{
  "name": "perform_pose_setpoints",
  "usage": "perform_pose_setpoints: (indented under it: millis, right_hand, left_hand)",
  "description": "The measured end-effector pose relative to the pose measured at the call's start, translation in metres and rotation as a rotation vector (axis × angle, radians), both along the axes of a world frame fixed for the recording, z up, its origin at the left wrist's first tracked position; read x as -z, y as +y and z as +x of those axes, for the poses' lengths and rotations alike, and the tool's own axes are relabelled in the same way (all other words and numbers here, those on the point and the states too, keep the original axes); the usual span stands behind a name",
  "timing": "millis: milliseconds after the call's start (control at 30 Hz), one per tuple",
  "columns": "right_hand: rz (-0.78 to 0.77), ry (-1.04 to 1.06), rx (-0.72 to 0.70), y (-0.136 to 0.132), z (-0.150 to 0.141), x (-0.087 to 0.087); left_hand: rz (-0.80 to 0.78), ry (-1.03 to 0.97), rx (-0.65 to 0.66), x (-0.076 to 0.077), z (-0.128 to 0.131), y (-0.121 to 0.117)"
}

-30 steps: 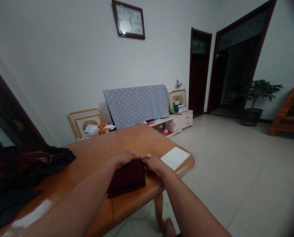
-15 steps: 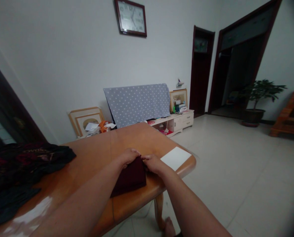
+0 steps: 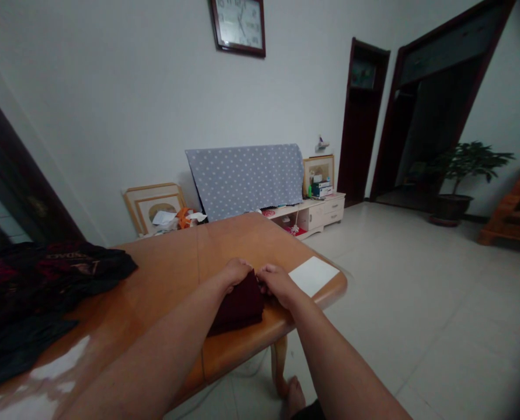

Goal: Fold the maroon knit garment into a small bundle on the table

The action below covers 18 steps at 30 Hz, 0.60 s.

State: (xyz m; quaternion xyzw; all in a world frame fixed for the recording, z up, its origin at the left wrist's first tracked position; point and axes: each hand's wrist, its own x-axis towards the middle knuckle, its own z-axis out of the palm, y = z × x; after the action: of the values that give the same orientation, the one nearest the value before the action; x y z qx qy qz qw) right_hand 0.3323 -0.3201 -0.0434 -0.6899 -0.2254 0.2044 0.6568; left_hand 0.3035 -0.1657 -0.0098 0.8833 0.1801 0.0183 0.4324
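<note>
A folded dark maroon cloth (image 3: 241,304) lies on the wooden table (image 3: 168,274) near its right front edge. My left hand (image 3: 235,272) grips the cloth's far edge with curled fingers. My right hand (image 3: 278,284) pinches the same far edge just to the right, its knuckles raised. Both forearms stretch over the table's front edge toward the cloth.
A white sheet (image 3: 313,275) lies at the table's right corner. A heap of dark clothes (image 3: 37,291) covers the table's left side. Behind stand a dotted grey cover (image 3: 246,178), framed pictures (image 3: 153,207), a low cabinet (image 3: 316,213) and a potted plant (image 3: 459,175). Open tiled floor lies to the right.
The maroon cloth has become narrower and more bunched as both hands drew its far edge together. The view has shifted slightly.
</note>
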Motion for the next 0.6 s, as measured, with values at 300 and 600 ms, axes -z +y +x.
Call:
perform_pose_setpoints:
  millis: [300,600]
  right_hand:
    - [0.028,-0.035,-0.108,0.002,-0.005,0.000]
    - [0.054,-0.010,0.031,-0.004,-0.002,0.010]
  left_hand:
    - [0.074,-0.027,0.014,0.011,0.004,0.006]
    - [0.219,-0.347,0.111,-0.018,-0.053,0.018]
